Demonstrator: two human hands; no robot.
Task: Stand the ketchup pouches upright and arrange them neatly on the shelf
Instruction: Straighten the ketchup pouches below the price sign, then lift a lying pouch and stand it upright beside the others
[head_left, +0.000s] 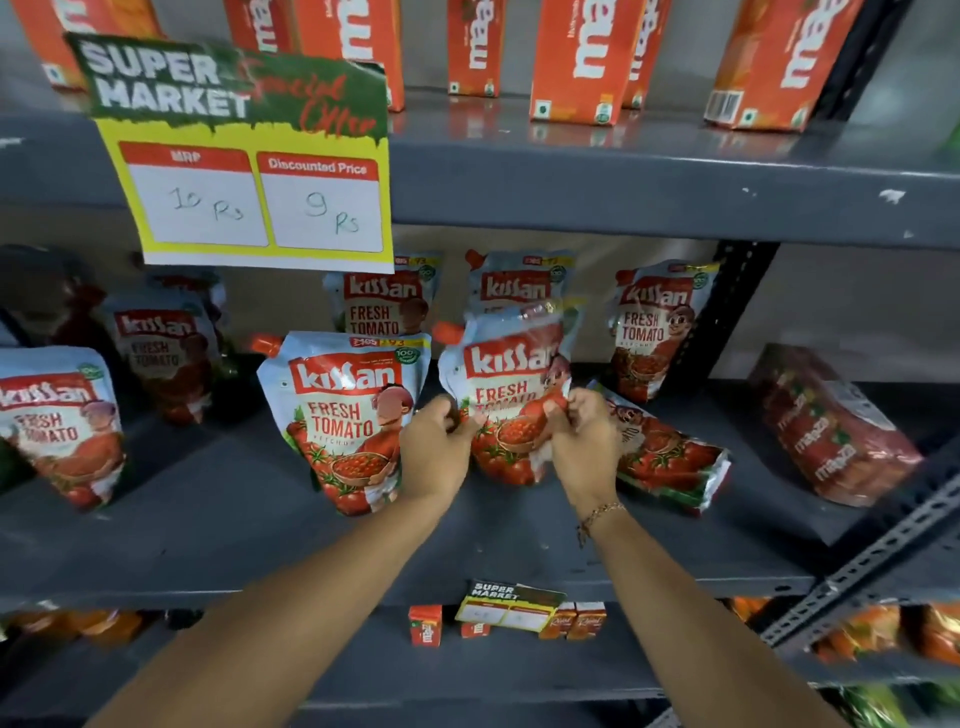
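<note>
Several Kissan ketchup pouches stand on the grey middle shelf (218, 499). Both my hands grip one pouch (506, 374) near the shelf's centre: my left hand (434, 447) on its left edge, my right hand (579, 441) on its right edge. The pouch is upright and slightly blurred. Another upright pouch (348, 415) stands just left of it. A pouch (670, 452) lies flat on its back to the right, partly behind my right hand. More pouches stand at the back (657, 327) and at the far left (57, 421).
A yellow price sign (260, 171) hangs from the upper shelf's edge. Orange juice cartons (576, 57) line the upper shelf. A wrapped pack of red cartons (831, 431) lies at the right by the black upright post (727, 317). Small cartons (426, 623) sit on the lower shelf.
</note>
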